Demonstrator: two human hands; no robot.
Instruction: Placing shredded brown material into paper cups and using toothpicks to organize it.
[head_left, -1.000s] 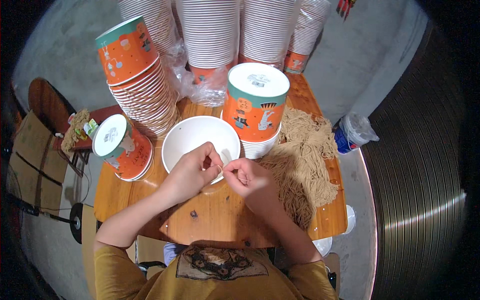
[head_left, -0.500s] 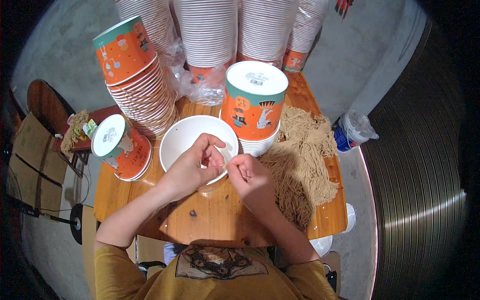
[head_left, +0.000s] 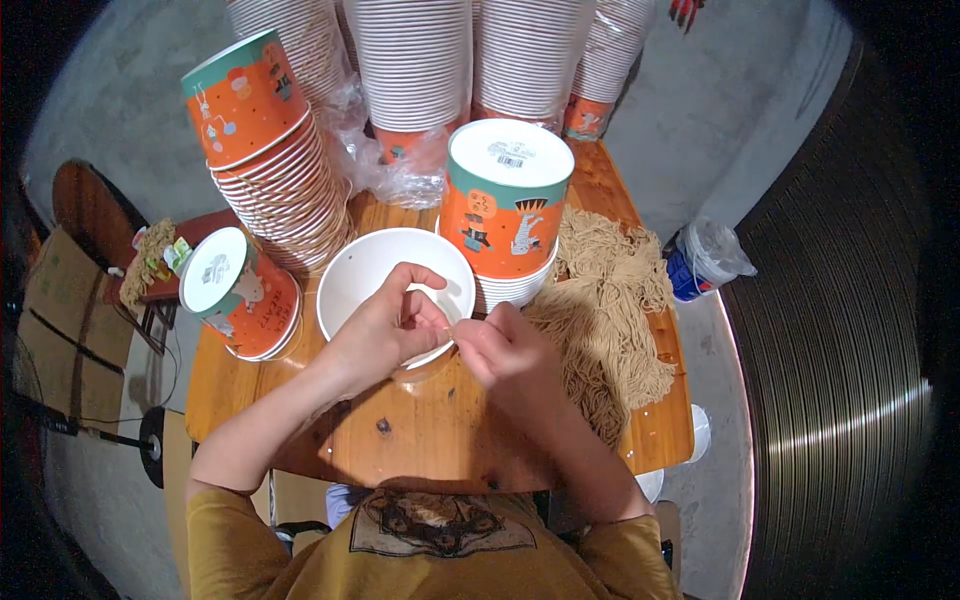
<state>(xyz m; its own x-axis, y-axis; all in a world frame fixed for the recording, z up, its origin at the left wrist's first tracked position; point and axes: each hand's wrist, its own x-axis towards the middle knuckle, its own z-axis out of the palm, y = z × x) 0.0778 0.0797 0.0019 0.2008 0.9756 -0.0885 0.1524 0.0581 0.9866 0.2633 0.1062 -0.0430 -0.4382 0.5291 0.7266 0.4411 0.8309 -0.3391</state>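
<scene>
A white-lined paper tub (head_left: 350, 270) sits in front of me, its opening facing up. My left hand (head_left: 400, 325) is over its near right rim, fingers curled toward thumb in a pinch. Close against those fingertips, my right hand (head_left: 498, 350) is closed, also pinching. Whatever thin thing lies between them is too small to make out. Just beyond stands an upturned orange and green tub (head_left: 505, 225) on a short stack. To the right lies a heap of tan cords (head_left: 610, 320), partly shaded by my right arm.
A leaning stack of tubs with cords (head_left: 275, 190) rises at the back left; another upturned tub (head_left: 265, 310) stands at the table's left edge. Tall plastic-wrapped tub stacks (head_left: 415, 70) line the back. A blue bucket (head_left: 690, 275) stands beyond the wooden table's (head_left: 400, 440) right edge.
My right hand has turned slightly and its knuckles have risen a little. My left hand keeps its pinch at the tub's rim. The whole view has shifted slightly.
</scene>
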